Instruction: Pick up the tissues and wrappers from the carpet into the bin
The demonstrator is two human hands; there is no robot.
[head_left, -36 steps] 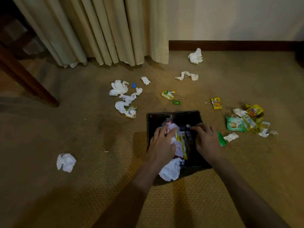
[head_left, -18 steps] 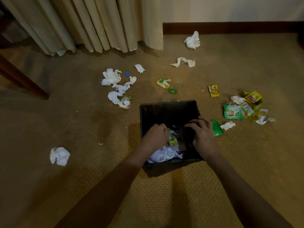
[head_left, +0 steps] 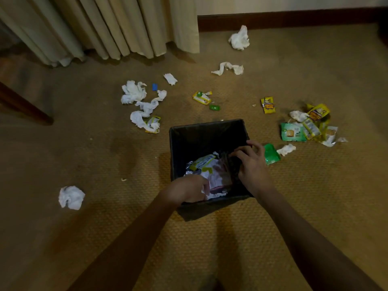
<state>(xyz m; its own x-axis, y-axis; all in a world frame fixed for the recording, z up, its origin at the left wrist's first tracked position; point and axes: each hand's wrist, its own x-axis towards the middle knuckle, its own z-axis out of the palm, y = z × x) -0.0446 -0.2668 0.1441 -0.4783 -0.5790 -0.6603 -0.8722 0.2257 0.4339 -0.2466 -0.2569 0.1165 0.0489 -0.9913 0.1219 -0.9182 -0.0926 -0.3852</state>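
Only partly done, judging from the floor. Inside the black bin (head_left: 207, 131), already a heap of wrappers and tissue (head_left: 210, 171). Left hand (head_left: 186, 190) deep in the bin at its near edge, fingers curled down among the white tissue; whether grasping it or only pressing it, cannot tell. Right hand (head_left: 249, 162) at the bin's right wall, fingers bent around something dark (perhaps the liner, too dim to say).

Still left on the carpet (head_left: 84, 156): a crumpled tissue (head_left: 71, 197) well apart on the left, a cluster of tissues (head_left: 138, 101) beyond the bin, two more (head_left: 239, 38) near the skirting, small yellow wrappers (head_left: 268, 105), a green packet (head_left: 271, 153) just beside the bin, and a pile of wrappers (head_left: 310, 127) on the right. More to collect than collected, apparently.
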